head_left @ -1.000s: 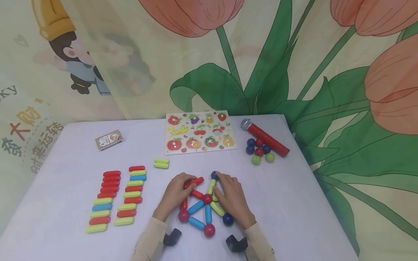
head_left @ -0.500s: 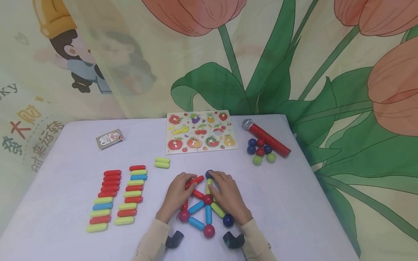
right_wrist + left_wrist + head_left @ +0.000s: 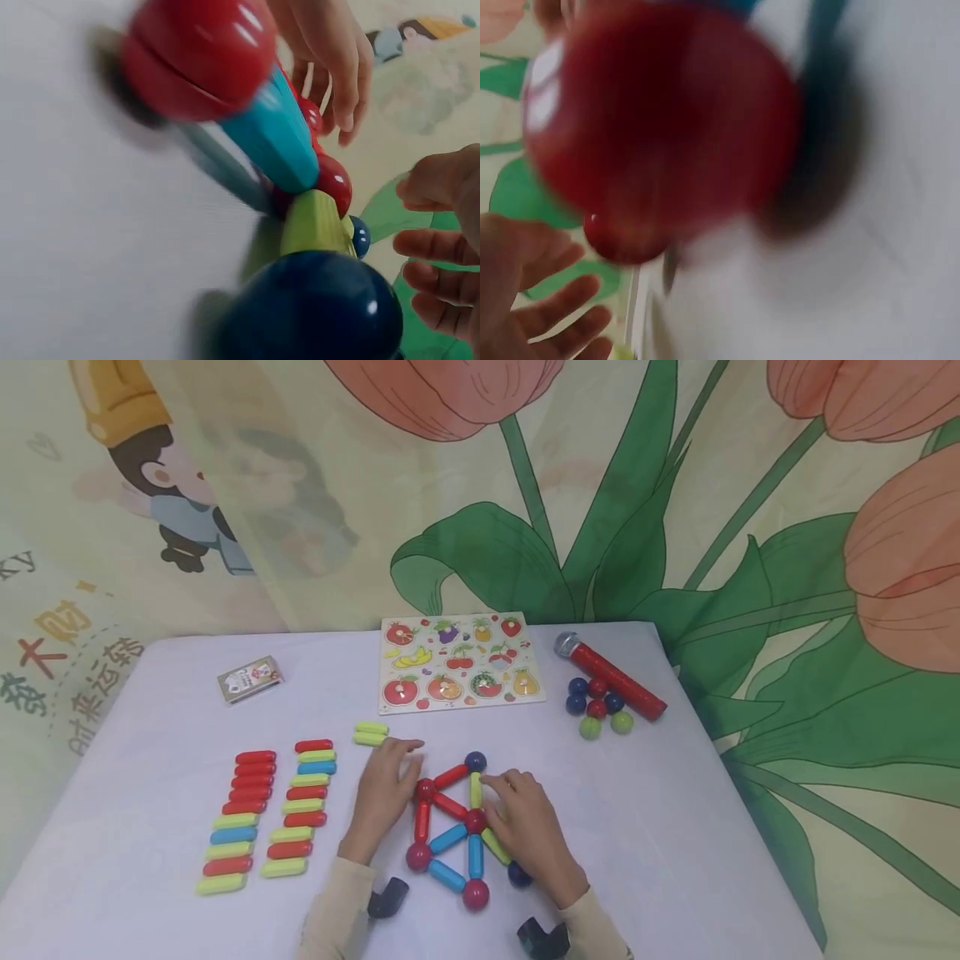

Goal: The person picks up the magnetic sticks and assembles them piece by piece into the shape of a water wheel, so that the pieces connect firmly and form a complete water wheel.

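Note:
A flat frame of red balls, dark blue balls and coloured rods lies on the white table. Its hub is a red ball (image 3: 476, 820). A red rod (image 3: 451, 776) links the upper-left red ball (image 3: 424, 789) to the far dark blue ball (image 3: 476, 762). To the left of the frame, my left hand (image 3: 381, 793) is held with fingers extended, apart from the balls in the left wrist view. My right hand (image 3: 531, 827) hovers over the frame's right side, fingers loosely bent with nothing between them. It partly hides the near dark blue ball (image 3: 519, 874).
Two columns of rods (image 3: 303, 806) lie to the left, with a yellow-green pair (image 3: 371, 733) behind them. At the back are a card box (image 3: 251, 680), a fruit puzzle board (image 3: 461, 664), a red microphone (image 3: 611, 677) and several loose balls (image 3: 596, 709).
The far dark blue ball has shifted left and now meets the red rod's end. My left hand has let go and moved left; my right hand has drawn back from that ball.

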A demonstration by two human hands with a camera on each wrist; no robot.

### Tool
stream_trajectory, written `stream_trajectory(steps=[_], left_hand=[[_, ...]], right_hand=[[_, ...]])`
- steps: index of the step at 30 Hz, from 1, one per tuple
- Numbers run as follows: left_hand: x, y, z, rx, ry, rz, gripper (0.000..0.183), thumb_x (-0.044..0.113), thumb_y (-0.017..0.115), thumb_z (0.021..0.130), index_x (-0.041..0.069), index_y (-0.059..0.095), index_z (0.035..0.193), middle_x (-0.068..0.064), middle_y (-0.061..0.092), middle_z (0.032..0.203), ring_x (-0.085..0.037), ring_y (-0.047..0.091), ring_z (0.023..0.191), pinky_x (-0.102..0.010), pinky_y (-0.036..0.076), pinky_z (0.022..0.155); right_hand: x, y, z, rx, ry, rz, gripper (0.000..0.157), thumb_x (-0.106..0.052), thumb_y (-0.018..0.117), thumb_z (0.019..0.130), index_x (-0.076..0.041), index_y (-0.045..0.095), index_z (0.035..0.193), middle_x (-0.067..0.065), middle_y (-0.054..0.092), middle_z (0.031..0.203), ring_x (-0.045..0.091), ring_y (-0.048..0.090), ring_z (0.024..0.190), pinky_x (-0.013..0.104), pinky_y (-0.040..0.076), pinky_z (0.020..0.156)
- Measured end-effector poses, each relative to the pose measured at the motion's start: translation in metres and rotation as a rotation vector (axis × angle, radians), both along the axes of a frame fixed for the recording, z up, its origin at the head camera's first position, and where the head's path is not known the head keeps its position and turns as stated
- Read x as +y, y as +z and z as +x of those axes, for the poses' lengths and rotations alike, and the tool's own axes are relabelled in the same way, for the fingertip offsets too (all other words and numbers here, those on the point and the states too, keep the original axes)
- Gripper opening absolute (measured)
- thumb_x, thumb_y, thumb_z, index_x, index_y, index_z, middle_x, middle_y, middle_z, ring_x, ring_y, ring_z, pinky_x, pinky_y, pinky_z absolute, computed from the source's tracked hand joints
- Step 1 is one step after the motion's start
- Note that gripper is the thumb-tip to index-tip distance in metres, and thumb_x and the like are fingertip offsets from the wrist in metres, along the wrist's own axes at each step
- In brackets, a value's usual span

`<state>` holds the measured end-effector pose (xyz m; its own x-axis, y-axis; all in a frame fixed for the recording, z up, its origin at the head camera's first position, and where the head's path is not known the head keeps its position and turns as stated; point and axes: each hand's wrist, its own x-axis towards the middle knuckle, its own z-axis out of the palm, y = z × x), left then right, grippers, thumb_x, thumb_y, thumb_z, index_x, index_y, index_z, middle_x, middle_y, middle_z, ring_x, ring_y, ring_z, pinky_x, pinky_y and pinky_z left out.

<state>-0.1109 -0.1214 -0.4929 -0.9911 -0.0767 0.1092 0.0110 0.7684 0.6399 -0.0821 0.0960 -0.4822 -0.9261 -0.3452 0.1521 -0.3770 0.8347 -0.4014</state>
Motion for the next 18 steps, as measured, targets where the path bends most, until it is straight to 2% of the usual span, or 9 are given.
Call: stream_trajectory(steps=[3,5,11,14,16,18], left_hand=[[-0.018,0.001,-0.009,0.035,0.089,-0.098,0.035,0.017,0.064,0.092,0.009,0.059,0.125,-0.012,0.054,0.124,-0.031,0.051,0.118,-0.047,0.047,0.097],[-0.030,0.001,-0.014,0.033,0.107,-0.147,0.036,0.014,0.064,0.091,0.007,0.058,0.126,-0.016,0.053,0.126,-0.033,0.050,0.118,-0.048,0.047,0.097],[-0.050,0.002,-0.019,0.020,0.069,-0.246,0.036,0.003,0.068,0.086,0.003,0.064,0.121,-0.021,0.058,0.119,-0.036,0.051,0.107,-0.048,0.048,0.090],[-0.053,0.001,-0.017,0.012,0.066,-0.278,0.035,0.002,0.069,0.084,0.002,0.065,0.119,-0.022,0.061,0.113,-0.036,0.052,0.098,-0.046,0.048,0.084],[-0.050,0.002,-0.015,-0.017,0.059,-0.259,0.036,0.004,0.069,0.085,0.002,0.064,0.121,-0.022,0.061,0.113,-0.035,0.053,0.097,-0.046,0.048,0.083],[-0.045,0.002,-0.010,-0.046,0.041,-0.191,0.038,0.008,0.068,0.087,0.004,0.062,0.124,-0.019,0.061,0.116,-0.034,0.054,0.102,-0.046,0.049,0.088]], right_hand=[[0.004,-0.001,0.015,0.010,0.068,0.033,0.035,-0.029,0.076,0.082,-0.018,0.068,0.114,-0.006,0.057,0.090,0.008,0.046,0.080,0.021,0.044,0.067],[0.004,-0.004,0.022,0.015,0.105,0.062,0.037,-0.029,0.076,0.082,-0.019,0.068,0.116,-0.007,0.056,0.089,0.008,0.044,0.079,0.020,0.043,0.067],[-0.001,-0.012,0.031,0.064,0.130,0.108,0.044,-0.023,0.075,0.083,-0.022,0.064,0.125,-0.005,0.057,0.091,0.008,0.044,0.080,0.019,0.042,0.067],[-0.004,-0.012,0.032,0.045,0.125,0.113,0.046,-0.021,0.075,0.083,-0.023,0.063,0.126,-0.004,0.056,0.092,0.009,0.044,0.079,0.019,0.043,0.067],[-0.005,-0.011,0.033,0.018,0.123,0.124,0.046,-0.021,0.075,0.083,-0.023,0.063,0.127,-0.004,0.056,0.093,0.008,0.045,0.080,0.018,0.044,0.068],[-0.006,-0.010,0.034,-0.005,0.124,0.135,0.047,-0.020,0.076,0.083,-0.023,0.063,0.127,-0.003,0.056,0.095,0.009,0.045,0.081,0.018,0.045,0.069]])
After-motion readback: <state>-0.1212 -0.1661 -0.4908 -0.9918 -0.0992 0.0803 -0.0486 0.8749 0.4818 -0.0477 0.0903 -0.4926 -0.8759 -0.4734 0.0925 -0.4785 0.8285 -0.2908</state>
